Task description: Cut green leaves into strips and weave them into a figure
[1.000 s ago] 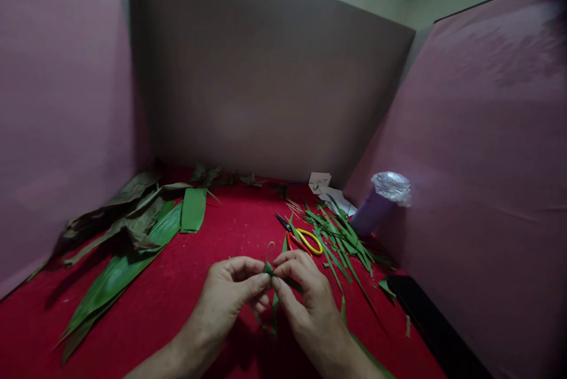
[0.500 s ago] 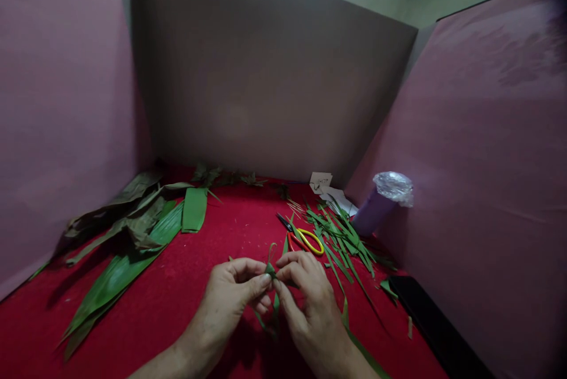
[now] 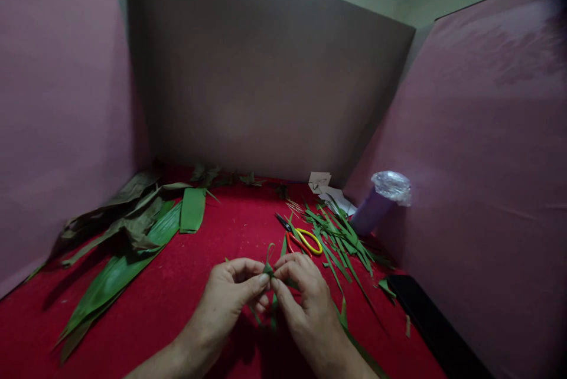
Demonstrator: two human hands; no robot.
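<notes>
With left hand (image 3: 228,299) and right hand (image 3: 305,302) pinched fingertip to fingertip on the folded leaf strip (image 3: 268,268) at lower centre of the frame, below the scissors (image 3: 303,240), press the crease firmly and pull the tail gently.

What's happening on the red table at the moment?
A person's left hand and right hand pinch a folded green leaf strip between them, just above the red cloth. Orange-and-yellow scissors lie untouched behind the hands, beside a pile of cut strips. Broad leaves lie to the left, and a purple cup sits by the right wall.
</notes>
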